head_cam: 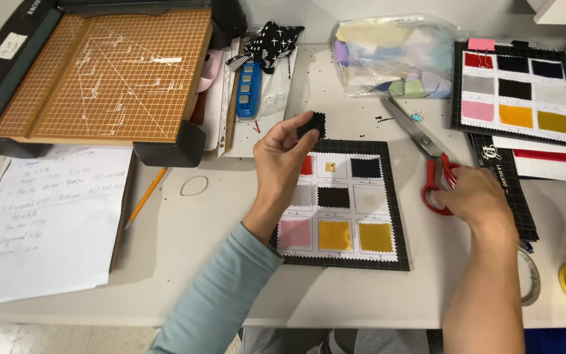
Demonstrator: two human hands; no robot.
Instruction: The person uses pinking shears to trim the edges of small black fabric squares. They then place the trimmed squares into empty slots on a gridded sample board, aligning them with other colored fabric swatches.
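My left hand (283, 154) pinches a small black fabric swatch (313, 123) with a zigzag edge, held above the top left of a black sample card (394, 216). That card carries a grid of coloured fabric squares: navy, dark brown, pink and two mustard yellow ones among them. My right hand (476, 196) rests on the table to the right of the card, its fingers at the red handles of pinking shears (420, 141) whose blades point up and to the left.
A wooden paper cutter (99, 72) fills the top left. A handwritten sheet (40, 223), a pencil (144, 196) and a rubber band (194, 185) lie at left. A blue stapler (248, 90), a bag of fabric scraps (394, 56) and a second swatch card (515, 92) sit behind.
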